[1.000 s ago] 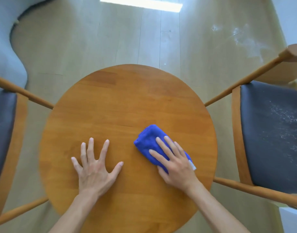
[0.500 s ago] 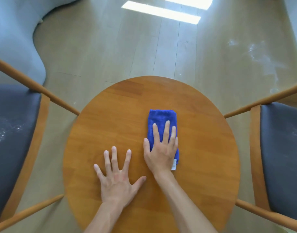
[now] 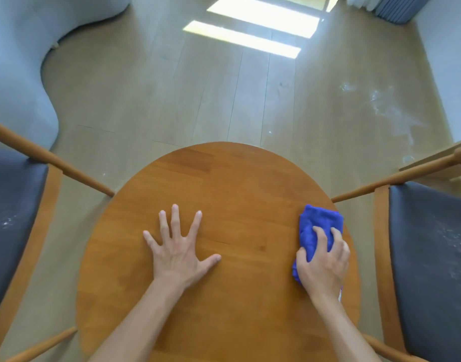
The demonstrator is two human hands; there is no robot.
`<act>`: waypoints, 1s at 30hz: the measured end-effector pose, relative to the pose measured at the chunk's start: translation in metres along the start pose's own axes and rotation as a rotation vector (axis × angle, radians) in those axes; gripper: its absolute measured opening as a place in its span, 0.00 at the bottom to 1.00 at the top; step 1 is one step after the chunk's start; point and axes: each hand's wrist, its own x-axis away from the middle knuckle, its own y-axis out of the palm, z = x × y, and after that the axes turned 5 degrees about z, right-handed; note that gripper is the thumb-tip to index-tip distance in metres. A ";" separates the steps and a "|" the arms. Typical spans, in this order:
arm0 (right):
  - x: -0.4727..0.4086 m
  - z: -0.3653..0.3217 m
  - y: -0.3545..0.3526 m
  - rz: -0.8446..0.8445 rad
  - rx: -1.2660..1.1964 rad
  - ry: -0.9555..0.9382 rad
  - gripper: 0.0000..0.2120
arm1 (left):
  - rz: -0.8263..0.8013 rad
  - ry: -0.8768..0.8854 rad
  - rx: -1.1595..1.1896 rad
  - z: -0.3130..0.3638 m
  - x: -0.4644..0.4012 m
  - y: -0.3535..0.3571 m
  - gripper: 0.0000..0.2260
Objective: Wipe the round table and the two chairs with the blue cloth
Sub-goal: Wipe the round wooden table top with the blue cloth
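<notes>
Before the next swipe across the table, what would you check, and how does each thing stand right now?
1. Cloth in hand: ok. The right hand has its fingers curled over the bunched blue cloth.
2. Cloth on the wood: ok, it lies on the round table near the right edge.
3. Table steadied: ok. The left hand lies flat, fingers spread.
4. Path clear: ok, only the hands and the cloth are on the top.
5. Table clean: cannot tell, no dust shows on the wood.
6. Chairs done: not ok. White specks show on the right chair seat and the left chair seat.
</notes>
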 end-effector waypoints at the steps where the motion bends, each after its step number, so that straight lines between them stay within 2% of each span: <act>1: -0.012 -0.005 0.003 0.002 -0.018 0.057 0.26 | -0.027 -0.008 -0.017 0.002 -0.007 0.000 0.48; 4: -0.043 -0.032 0.016 -0.002 -0.045 0.224 0.29 | -0.044 -0.016 -0.046 0.003 -0.009 0.003 0.48; 7: -0.071 -0.069 0.030 -0.050 -0.037 0.240 0.32 | -0.049 -0.031 -0.043 0.002 -0.007 0.003 0.47; 10: -0.095 -0.116 0.046 -0.126 -0.036 0.103 0.31 | -0.084 -0.035 -0.044 0.004 -0.009 0.000 0.48; 13: -0.104 -0.176 0.063 -0.192 -0.051 -0.110 0.30 | -0.102 -0.042 -0.058 0.006 -0.009 0.000 0.48; 18: -0.072 -0.245 0.074 -0.255 -0.164 -0.486 0.26 | -0.140 -0.059 -0.083 0.006 -0.011 0.002 0.48; 20: -0.066 -0.241 0.072 -0.215 -0.232 -0.609 0.22 | -0.132 -0.065 -0.079 0.006 -0.011 0.002 0.48; 23: -0.071 -0.214 0.071 -0.153 -0.256 -0.677 0.20 | -0.110 -0.069 -0.063 0.007 -0.010 0.000 0.48; 30: -0.078 -0.105 0.053 -0.038 -0.127 -0.513 0.22 | -0.075 -0.060 -0.055 0.004 -0.009 0.000 0.47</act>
